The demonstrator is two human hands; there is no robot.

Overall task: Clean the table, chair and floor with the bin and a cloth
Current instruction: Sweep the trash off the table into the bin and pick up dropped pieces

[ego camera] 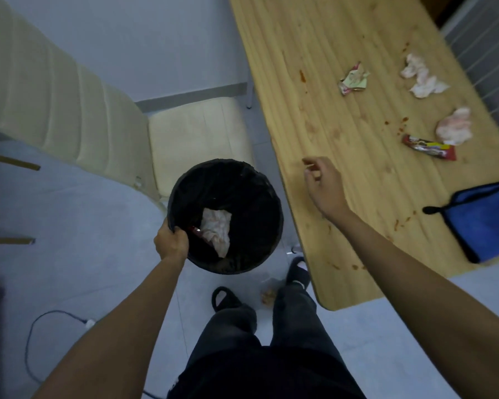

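My left hand [172, 240] grips the near rim of a black bin [242, 180] held above the floor beside the table. Inside the bin lie a crumpled white tissue [217, 227] and a red wrapper [196, 231]. My right hand [323, 182] hovers over the left edge of the wooden table [314, 82], fingers loosely curled and holding nothing. On the table lie a crumpled wrapper [354, 79], two stained tissues [421, 76] [454, 126], a red snack wrapper [429, 146] and red sauce stains. A blue cloth [484, 217] sits at the table's right edge.
A cream padded chair [196, 131] stands left of the table, behind the bin. A scrap of rubbish [268, 295] lies on the grey floor between my slippered feet and the table edge. A cable with a plug [90, 322] runs over the floor at lower left.
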